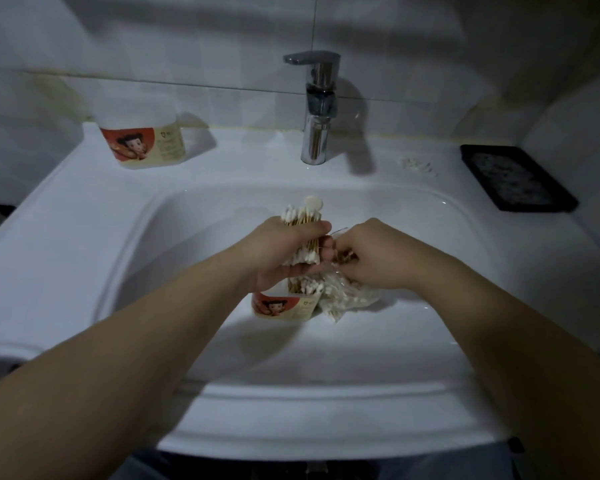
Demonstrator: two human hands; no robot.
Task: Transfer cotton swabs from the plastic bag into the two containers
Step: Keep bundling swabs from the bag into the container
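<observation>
Both bare forearms reach from the lower edge over the front rim of the white sink (84,237) and meet above the basin. The left hand (284,247) grips a thick bundle of cotton swabs (300,216); its fingers (310,229) are curled closely round the wooden sticks, and white tips show above and below the fist. The right hand (371,258) is just beside it, with fingers bent and pinching the crumpled plastic bag (347,296), which lies in the basin and has more swabs inside.

Directly under the left hand a small container (284,304) with a red cartoon label stands in the basin, touching the bag, and some swabs stand upright in it. The second container (142,143), with the same label, stands on the back left ledge of the sink, well apart from the hands. A chrome faucet (317,109) rises at the back centre, and a black tray (516,178) lies at the back right.
</observation>
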